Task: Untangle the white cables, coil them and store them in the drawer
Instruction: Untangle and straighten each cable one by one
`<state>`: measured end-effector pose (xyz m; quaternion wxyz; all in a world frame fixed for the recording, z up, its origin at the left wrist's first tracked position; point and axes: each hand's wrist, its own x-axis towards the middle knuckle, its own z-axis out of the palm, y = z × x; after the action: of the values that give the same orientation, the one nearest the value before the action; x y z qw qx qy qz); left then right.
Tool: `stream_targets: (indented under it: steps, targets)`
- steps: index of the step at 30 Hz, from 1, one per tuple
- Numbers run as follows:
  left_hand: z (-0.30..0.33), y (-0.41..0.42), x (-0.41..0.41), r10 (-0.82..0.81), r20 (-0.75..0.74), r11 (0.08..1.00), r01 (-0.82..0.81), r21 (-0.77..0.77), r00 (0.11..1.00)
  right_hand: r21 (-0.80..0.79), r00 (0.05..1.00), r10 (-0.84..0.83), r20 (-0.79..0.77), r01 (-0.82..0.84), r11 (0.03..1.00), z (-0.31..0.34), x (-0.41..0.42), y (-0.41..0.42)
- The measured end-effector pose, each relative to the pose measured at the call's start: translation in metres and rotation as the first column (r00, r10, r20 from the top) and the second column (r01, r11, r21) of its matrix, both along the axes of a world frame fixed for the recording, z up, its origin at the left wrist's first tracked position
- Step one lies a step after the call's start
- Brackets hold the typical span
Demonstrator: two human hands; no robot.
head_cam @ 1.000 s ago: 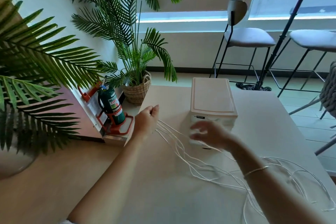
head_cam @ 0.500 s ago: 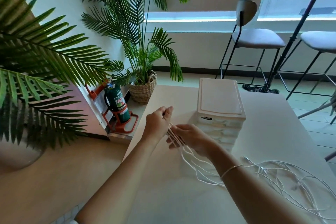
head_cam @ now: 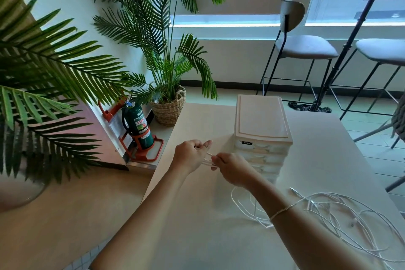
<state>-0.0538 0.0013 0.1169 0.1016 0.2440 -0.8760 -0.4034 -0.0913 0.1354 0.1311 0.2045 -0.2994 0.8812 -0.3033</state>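
Both hands pinch gathered strands: left hand, right hand. The remaining white cables lie tangled on the bench beside the drawer unit. Pulling hard risks tightening knots.

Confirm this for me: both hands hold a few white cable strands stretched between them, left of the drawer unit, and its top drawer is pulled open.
Not quite. In the head view every drawer of the drawer unit is closed; the top one is not pulled open. The rest holds: the left hand and right hand hold white cable strands between them, left of the unit.
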Motion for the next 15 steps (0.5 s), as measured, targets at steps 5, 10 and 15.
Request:
stream_targets:
  steps: [5,10,15]
  targets:
    - [-0.004,-0.001,-0.002,0.083,-0.08,0.993,-0.089,-0.075,0.993,0.053,0.995,0.032,0.092,-0.037,0.998,0.004,-0.005,0.003]
    - [-0.008,-0.001,0.001,0.093,-0.113,0.985,-0.108,-0.134,0.989,0.083,0.981,-0.003,0.193,-0.014,0.996,0.003,-0.014,0.015]
    - [-0.016,0.002,0.005,0.137,-0.067,0.985,-0.143,-0.097,0.988,0.215,0.995,0.088,0.045,-0.096,0.972,0.001,-0.012,0.018]
